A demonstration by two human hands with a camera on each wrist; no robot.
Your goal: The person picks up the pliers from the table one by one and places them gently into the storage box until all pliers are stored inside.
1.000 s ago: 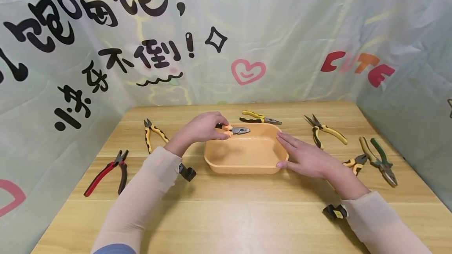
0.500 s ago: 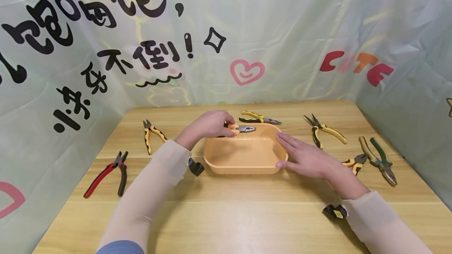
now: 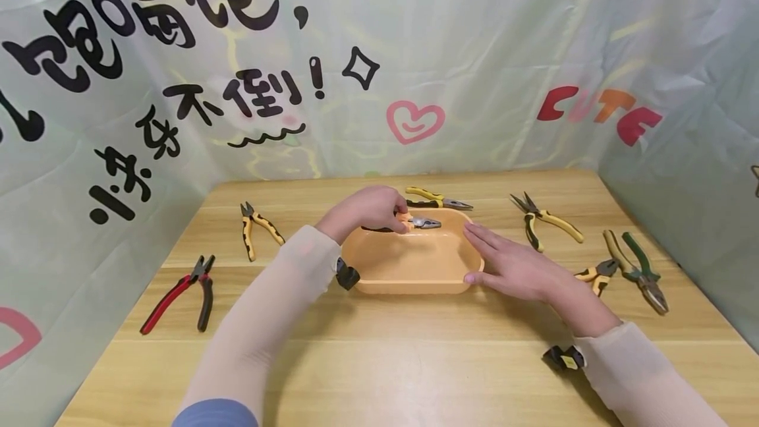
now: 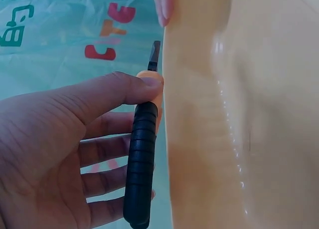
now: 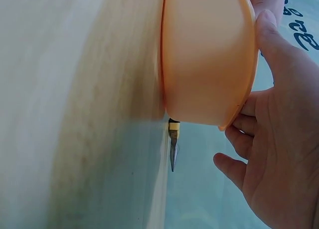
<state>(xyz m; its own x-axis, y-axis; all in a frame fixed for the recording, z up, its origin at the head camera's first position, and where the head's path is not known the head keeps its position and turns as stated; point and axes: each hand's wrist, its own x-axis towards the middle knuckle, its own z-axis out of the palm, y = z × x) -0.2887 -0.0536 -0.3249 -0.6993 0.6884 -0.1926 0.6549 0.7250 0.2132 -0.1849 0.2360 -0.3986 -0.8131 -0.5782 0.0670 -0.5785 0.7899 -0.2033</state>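
My left hand [image 3: 372, 208] holds pliers [image 3: 425, 223] with orange and black handles above the back part of a light orange plastic basin [image 3: 415, 286]. Their metal nose points right. In the left wrist view the thumb presses the orange part near the joint, and the fingers lie behind the black handle [image 4: 139, 164]. My right hand [image 3: 512, 265] rests against the basin's right end, its fingers extended along the rim and its thumb at the near corner. In the right wrist view this hand [image 5: 286, 114] touches the rim of the basin [image 5: 209, 54].
Behind the basin lie yellow-black pliers [image 3: 439, 199]. More stand to the right: long-nose pliers [image 3: 536, 213], yellow-black pliers [image 3: 601, 272] and green-handled pliers [image 3: 643, 275]. On the left are yellow-black pliers [image 3: 256, 223] and red-black pliers [image 3: 190, 282]. A printed cloth [image 3: 474, 51] encloses the wooden table [image 3: 415, 361].
My left hand has moved to the right with the pliers, from the basin's back left corner farther over the basin. The right hand and the basin have stayed in place.
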